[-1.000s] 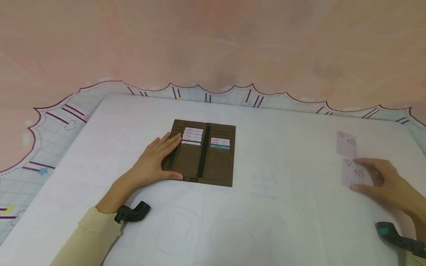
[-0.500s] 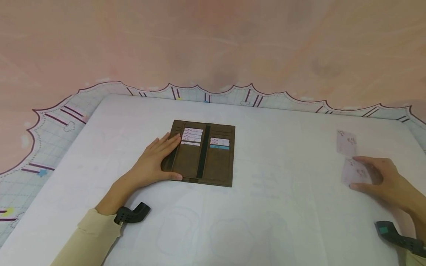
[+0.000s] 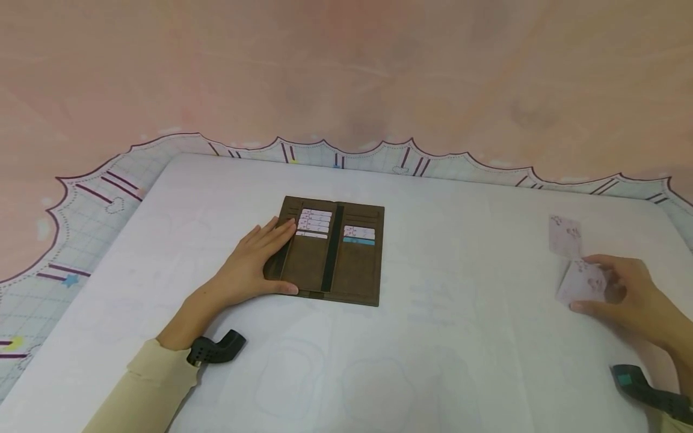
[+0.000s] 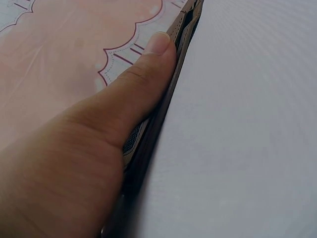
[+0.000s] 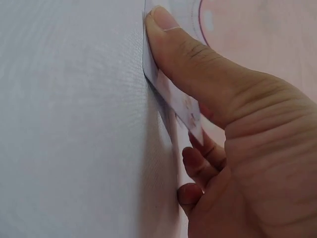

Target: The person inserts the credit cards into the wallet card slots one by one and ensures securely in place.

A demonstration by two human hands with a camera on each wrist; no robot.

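Observation:
A brown wallet (image 3: 357,270) lies spread open on the white tabletop in the head view. Several pale printed cards (image 3: 314,221) sit in its left slots, and a similar card (image 3: 358,231) and a blue one (image 3: 358,242) in its right slots. With fingers spread, my left hand (image 3: 243,267) rests on the wallet's left side, its thumb along the near edge. At the right, my right hand (image 3: 633,294) pinches a pale pink printed card (image 3: 582,281) between thumb and fingers. In the right wrist view this card (image 5: 171,91) is tilted, one edge raised off the table.
Another pale pink card (image 3: 565,234) lies flat just beyond the held one. A patterned cloth border (image 3: 368,156) runs along the table's far and left sides. Dark devices are strapped to the left wrist (image 3: 216,347) and right wrist (image 3: 644,388).
The nearer card's right edge has risen off the table between my right thumb and fingers, and the card has turned slightly. My left hand and the wallet stay put.

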